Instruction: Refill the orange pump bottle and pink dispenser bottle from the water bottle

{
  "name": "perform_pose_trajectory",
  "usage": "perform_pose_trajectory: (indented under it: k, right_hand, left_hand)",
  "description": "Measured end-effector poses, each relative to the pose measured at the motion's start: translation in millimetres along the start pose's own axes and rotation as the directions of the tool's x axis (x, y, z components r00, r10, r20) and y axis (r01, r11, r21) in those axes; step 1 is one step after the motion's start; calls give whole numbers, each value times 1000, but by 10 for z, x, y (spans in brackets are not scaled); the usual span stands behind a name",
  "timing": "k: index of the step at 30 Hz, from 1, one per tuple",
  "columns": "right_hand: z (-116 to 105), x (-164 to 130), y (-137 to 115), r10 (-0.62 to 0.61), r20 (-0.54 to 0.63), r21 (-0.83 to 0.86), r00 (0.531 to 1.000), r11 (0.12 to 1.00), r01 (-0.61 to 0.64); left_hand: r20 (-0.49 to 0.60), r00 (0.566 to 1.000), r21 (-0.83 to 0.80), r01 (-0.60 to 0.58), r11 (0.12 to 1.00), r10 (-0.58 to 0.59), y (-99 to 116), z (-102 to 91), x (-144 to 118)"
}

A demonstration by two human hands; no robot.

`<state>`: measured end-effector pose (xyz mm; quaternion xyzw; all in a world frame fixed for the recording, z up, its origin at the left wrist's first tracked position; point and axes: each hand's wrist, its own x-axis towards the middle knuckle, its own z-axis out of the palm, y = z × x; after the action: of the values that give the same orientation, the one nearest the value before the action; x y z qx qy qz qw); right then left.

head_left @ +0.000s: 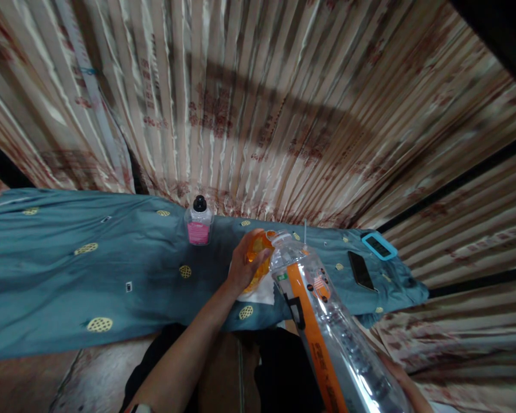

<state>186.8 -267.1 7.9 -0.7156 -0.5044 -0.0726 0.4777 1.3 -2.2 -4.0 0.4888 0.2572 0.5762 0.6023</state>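
My left hand (243, 265) is wrapped around a translucent orange container (258, 261). Under the container lies a white cloth or tissue (264, 291). A large clear plastic bottle (327, 321) with an orange label is tilted, its mouth right by the container's rim. I cannot make out any liquid running between them. At the lower right, my right hand (402, 381) supports the big bottle from its far side, with its fingers mostly hidden behind the plastic. Behind the bottle's neck, a thin pale stick or straw (305, 232) points upward.
A small clear bottle (199, 223) with a black cap and pink label stands left of centre. To the right lie a dark phone (361, 271) and a blue-framed device (379, 246). A teal pineapple-print cloth (146, 269) covers the surface; patterned curtains (241, 115) hang behind.
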Motion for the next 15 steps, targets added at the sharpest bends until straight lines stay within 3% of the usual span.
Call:
perform_pose_trajectory:
  k: [7,15]
  right_hand:
    - [1,352,582,18,107,21,994,1000,-21]
    - [-30,314,732,24,160,11,987,1000,-26]
  left_hand:
    - [4,1000,3,-19,1000,19,-11,5,4]
    - [11,1000,12,-20,1000,20,-2,5,0]
